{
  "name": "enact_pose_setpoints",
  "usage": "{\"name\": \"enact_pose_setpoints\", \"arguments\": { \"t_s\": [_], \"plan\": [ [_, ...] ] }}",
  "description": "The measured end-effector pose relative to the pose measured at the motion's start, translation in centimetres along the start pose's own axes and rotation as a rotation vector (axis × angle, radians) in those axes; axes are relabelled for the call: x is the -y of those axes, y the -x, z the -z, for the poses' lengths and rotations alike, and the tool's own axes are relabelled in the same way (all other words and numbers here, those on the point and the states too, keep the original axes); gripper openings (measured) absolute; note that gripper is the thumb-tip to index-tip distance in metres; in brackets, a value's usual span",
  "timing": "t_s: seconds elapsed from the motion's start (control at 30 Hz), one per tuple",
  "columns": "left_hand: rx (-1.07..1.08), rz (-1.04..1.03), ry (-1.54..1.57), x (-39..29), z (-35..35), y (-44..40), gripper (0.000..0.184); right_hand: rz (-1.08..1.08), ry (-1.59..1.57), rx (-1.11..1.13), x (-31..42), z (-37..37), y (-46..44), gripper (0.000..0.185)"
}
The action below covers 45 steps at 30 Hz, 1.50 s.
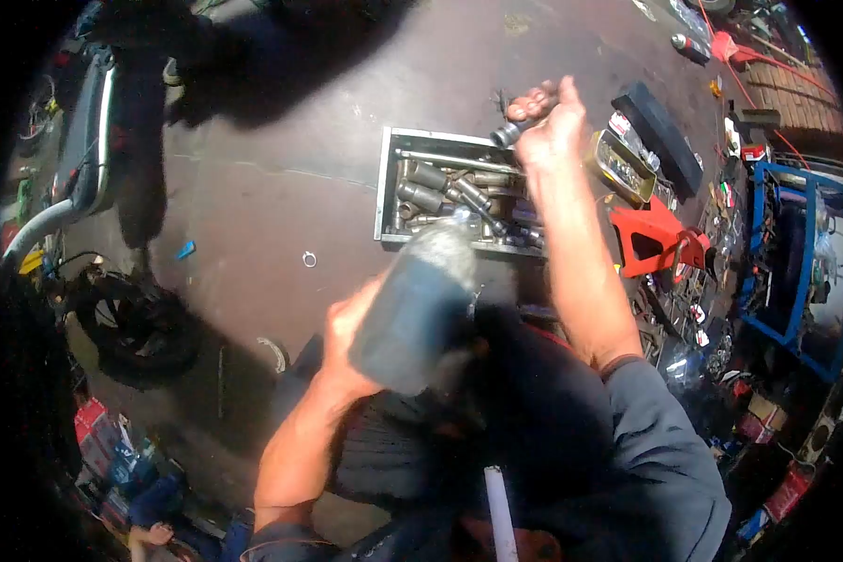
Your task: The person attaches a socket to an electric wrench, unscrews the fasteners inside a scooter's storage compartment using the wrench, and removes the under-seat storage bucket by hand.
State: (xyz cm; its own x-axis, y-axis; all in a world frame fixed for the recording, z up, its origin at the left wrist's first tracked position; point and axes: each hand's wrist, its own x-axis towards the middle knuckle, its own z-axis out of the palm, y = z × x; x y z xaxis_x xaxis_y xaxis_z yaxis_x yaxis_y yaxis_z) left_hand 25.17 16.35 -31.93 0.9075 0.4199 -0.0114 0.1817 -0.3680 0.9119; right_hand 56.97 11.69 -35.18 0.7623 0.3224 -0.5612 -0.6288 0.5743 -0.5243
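Note:
My left hand (345, 332) is wrapped round a large dark cylindrical tool (412, 314) with a pale grey top; it is blurred and close to the camera. Beyond it, my right hand (551, 126) is raised over the right end of a metal tray (381, 187), with its fingers round a dark metal socket (506, 136). Several steel sockets (429, 176) and a long bar (454, 161) lie in the tray.
Right of the tray are a tin of small parts (623, 169), a long black box (660, 140), a red stand (648, 239) and a blue frame (796, 262). A wheel (136, 332) stands at left. Another person's hand (155, 535) shows at lower left.

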Motion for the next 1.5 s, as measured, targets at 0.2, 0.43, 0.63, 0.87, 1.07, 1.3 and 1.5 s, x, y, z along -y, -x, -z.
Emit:
{"name": "enact_pose_setpoints", "arguments": {
  "t_s": [0.2, 0.43, 0.63, 0.87, 1.07, 1.3, 1.5],
  "plan": [
    [-0.289, 0.428, 0.323, -2.2, 2.7, 0.7, 0.033, 0.522, 1.462, 0.231, 1.6, 10.8, -1.0, 0.029],
    [-0.421, 0.497, 0.343, -1.7, 3.9, 0.2, 0.033, 0.832, 2.351, 0.544, -3.8, 14.6, 3.0, 0.037],
    [-0.315, 0.376, 0.332, 0.7, 4.1, 2.3, 0.029, 0.559, 2.498, 0.613, -6.0, 18.7, 1.3, 0.019],
    [-0.435, 0.424, 0.283, -0.2, 5.0, 3.4, 0.033, 0.493, 2.168, 0.699, -3.9, 15.8, 3.0, 0.024],
    [-0.694, 0.570, 0.593, -2.4, 5.8, 1.8, 0.036, 0.151, 1.429, 0.289, -3.0, 15.5, 3.7, 0.023],
    [-0.503, 0.736, 0.745, -1.0, 5.6, 3.4, 0.043, -0.329, 0.258, 0.115, -4.6, 11.0, 3.8, 0.028],
    [-0.171, 0.564, 0.430, -2.9, 4.9, 3.1, 0.044, -0.114, 0.846, 0.308, -9.3, 6.2, 5.4, 0.022]
  ]
}}
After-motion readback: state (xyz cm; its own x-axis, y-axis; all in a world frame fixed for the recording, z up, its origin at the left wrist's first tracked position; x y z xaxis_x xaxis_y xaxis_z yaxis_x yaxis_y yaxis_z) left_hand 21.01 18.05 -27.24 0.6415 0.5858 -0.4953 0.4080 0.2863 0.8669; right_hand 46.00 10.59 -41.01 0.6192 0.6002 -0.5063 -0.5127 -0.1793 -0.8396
